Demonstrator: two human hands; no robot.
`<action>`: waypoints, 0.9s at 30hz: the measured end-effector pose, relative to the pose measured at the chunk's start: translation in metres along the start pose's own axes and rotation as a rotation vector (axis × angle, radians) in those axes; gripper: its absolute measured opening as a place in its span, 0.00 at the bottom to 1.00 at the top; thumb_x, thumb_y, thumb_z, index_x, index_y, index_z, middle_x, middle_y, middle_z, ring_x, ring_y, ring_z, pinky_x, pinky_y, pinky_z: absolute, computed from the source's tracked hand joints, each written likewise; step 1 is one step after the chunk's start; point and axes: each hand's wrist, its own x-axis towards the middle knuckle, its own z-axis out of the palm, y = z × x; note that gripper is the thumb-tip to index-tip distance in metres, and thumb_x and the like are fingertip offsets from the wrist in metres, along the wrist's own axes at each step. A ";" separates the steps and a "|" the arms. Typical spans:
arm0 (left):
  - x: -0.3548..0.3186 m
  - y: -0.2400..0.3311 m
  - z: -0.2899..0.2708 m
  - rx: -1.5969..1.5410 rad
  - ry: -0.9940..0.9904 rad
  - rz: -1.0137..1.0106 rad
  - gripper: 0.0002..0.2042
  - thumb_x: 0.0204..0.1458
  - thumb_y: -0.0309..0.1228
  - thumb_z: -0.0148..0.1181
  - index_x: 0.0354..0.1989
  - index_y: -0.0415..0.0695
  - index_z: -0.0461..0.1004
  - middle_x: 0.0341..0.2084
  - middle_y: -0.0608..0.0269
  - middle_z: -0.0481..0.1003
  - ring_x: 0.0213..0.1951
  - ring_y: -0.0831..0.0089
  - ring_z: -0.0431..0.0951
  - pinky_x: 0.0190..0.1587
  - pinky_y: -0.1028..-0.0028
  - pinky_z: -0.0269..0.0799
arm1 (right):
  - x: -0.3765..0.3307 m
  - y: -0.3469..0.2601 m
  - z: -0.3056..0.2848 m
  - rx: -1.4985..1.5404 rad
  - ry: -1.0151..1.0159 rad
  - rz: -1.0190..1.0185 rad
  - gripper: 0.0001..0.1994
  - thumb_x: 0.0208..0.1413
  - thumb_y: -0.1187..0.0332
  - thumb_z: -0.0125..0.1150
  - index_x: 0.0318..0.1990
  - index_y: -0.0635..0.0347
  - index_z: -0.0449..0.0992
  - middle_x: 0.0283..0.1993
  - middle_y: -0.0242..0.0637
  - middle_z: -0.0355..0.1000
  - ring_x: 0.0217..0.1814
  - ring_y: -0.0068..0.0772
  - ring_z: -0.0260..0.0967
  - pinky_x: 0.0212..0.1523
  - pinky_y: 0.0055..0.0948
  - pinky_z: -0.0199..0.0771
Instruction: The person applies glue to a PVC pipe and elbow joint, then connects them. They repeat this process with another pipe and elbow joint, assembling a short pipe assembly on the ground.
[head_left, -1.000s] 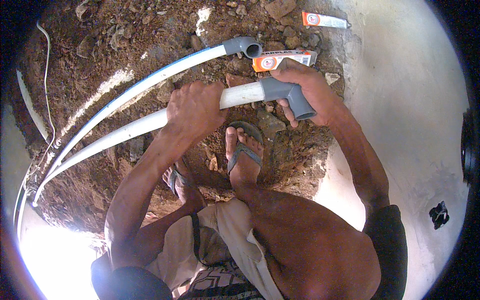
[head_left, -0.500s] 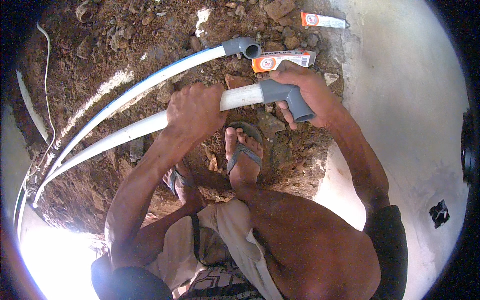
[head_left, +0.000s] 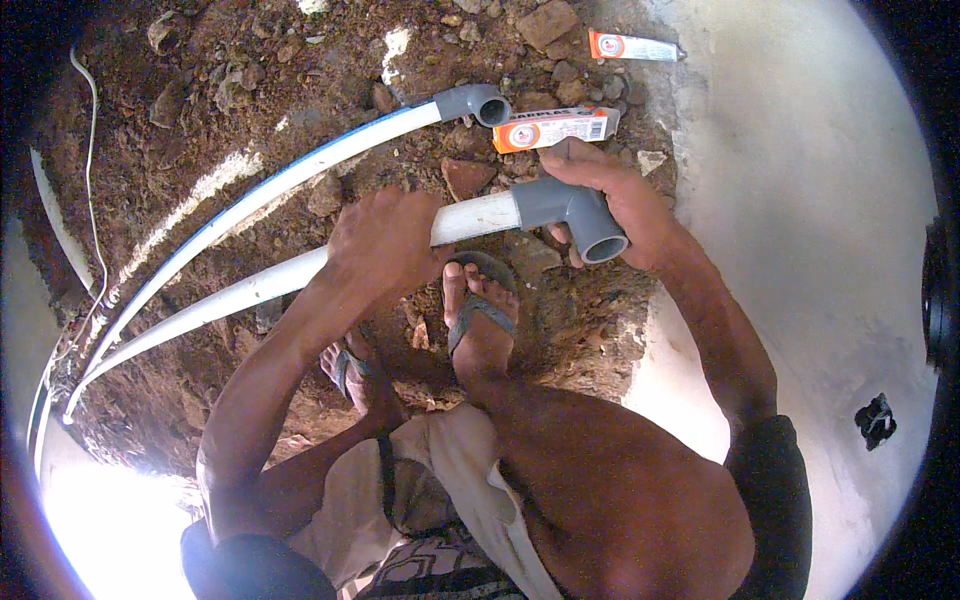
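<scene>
A white plastic pipe [head_left: 478,217] runs from the lower left up to a grey elbow fitting [head_left: 566,208], which sits on its right end. My left hand [head_left: 384,235] is closed around the pipe, a short way left of the fitting. The fingers of my right hand [head_left: 625,205] wrap round the elbow's outer bend, with fingertips showing beneath it. The elbow's open mouth faces down and toward me. Beyond it lies a second white pipe [head_left: 345,148] with a blue stripe, also ending in a grey elbow [head_left: 474,102].
An orange and white carton [head_left: 555,129] lies beside the far elbow, and a similarly coloured tube [head_left: 634,47] lies farther back. Stones and loose soil [head_left: 240,85] cover the ground. A pale wall [head_left: 790,200] stands at right; a thin cable [head_left: 95,170] hangs at left.
The held elbow has turned, so its open mouth now faces more toward me. Both hands keep their hold. The whole view has shifted slightly.
</scene>
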 end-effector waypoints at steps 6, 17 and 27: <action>0.002 -0.004 0.007 -0.069 -0.004 0.038 0.17 0.46 0.39 0.69 0.41 0.43 0.81 0.35 0.43 0.80 0.41 0.48 0.81 0.48 0.54 0.77 | 0.008 0.016 -0.011 -0.054 0.023 -0.430 0.15 0.67 0.63 0.46 0.45 0.67 0.72 0.42 0.39 0.69 0.47 0.27 0.68 0.51 0.30 0.70; -0.005 0.002 0.009 -0.043 0.031 0.012 0.17 0.45 0.41 0.70 0.40 0.43 0.81 0.36 0.43 0.79 0.41 0.49 0.82 0.47 0.56 0.78 | 0.007 0.016 -0.005 -0.266 -0.114 -0.667 0.16 0.70 0.62 0.39 0.42 0.68 0.69 0.43 0.41 0.67 0.47 0.32 0.64 0.52 0.30 0.64; -0.012 0.011 0.004 -0.081 -0.034 -0.017 0.20 0.41 0.41 0.72 0.39 0.41 0.80 0.36 0.44 0.79 0.40 0.48 0.82 0.45 0.57 0.78 | 0.005 0.022 -0.001 -0.090 -0.149 -0.587 0.17 0.68 0.61 0.45 0.50 0.71 0.65 0.50 0.42 0.62 0.50 0.33 0.61 0.54 0.33 0.63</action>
